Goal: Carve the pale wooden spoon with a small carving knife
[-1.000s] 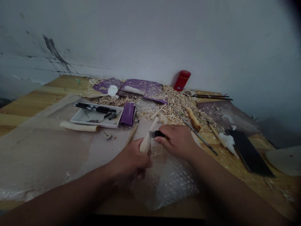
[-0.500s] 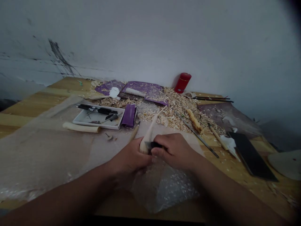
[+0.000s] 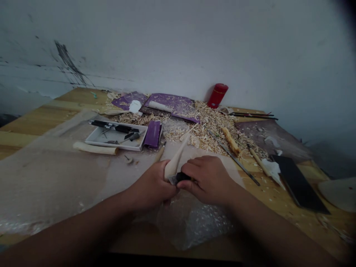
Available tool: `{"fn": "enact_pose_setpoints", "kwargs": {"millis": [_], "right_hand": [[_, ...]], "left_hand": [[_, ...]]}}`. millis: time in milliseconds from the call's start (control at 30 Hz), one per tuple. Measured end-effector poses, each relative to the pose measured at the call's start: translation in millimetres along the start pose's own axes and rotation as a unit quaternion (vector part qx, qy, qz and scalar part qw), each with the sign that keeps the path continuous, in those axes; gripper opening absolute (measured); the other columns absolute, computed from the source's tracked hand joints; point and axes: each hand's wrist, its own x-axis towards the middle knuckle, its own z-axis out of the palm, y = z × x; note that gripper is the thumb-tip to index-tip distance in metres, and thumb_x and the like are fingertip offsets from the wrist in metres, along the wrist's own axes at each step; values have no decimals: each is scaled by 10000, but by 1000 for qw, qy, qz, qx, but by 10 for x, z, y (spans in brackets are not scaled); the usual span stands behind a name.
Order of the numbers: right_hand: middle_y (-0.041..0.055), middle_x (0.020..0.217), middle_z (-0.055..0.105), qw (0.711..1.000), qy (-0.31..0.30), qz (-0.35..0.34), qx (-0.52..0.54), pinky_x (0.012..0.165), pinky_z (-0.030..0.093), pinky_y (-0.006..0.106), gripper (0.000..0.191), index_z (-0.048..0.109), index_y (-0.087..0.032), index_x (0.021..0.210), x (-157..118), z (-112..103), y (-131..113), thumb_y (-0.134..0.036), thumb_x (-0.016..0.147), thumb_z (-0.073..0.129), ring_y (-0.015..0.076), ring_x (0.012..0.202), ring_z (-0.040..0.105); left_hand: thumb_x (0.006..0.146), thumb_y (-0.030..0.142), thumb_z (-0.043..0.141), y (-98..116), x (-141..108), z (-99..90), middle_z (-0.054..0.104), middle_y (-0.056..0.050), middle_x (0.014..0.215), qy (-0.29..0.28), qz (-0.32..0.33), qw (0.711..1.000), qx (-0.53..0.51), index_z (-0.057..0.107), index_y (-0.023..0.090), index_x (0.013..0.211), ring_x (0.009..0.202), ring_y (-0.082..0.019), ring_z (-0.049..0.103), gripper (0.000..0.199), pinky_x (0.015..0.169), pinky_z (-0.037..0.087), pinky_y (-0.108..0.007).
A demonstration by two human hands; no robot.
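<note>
White tray point(image 3: 111, 145) of carving tools point(image 3: 114, 128); left hand point(image 3: 151, 187) gripping wood blank point(image 3: 174, 163), right hand point(image 3: 207, 180) gripping knife point(image 3: 182, 177).

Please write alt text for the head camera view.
A person's left hand grips a pale tapered piece of wood while the right hand holds a black-handled carving knife against it. Wood shavings and a white tray of tools lie beyond on a wooden table.

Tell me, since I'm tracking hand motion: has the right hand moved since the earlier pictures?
Yes: the right hand has dropped lower in view, farther from the white tray.
</note>
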Motion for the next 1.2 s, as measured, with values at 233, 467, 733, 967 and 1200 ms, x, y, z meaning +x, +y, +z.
{"fn": "enact_pose_setpoints", "kwargs": {"millis": [233,467,733,967,1200], "right_hand": [[14,648,556,997,52,39,-49,555,248,248,433,520,-183,728,-23,-41,72,-528,817,274,134,601,477],[8,639,549,982,125,110,-83,542,251,230,427,528,-173,713,-41,-75,245,-522,814,305,125,615,501],[3,621,544,992,69,85,-54,527,229,233,430,512,-176,708,6,-4,145,-522,818,282,116,568,473],[-7,634,538,998,1,35,48,538,244,218,373,497,-177,731,24,59,76,-485,826,310,108,586,465],[-15,624,516,996,-34,2,84,544,242,216,378,494,-185,726,6,32,88,-489,833,295,103,604,473]], "left_hand": [[588,21,475,47,-50,22,483,65,539,-38,-30,997,-60,458,155,800,361,-51,452,250,324,415,-162],[599,38,499,54,-8,52,427,99,494,-34,-50,990,-131,426,164,742,313,-28,391,204,331,432,-184],[635,116,580,-48,43,20,446,93,453,-41,-38,991,-124,475,146,811,325,-33,410,207,372,417,-170],[641,139,577,-15,67,-4,504,55,589,-41,-21,992,-113,454,155,926,356,-22,422,310,355,390,-147],[634,89,517,77,28,-14,482,62,548,-14,-39,999,-30,439,166,981,353,-52,448,364,307,364,-140]]}}
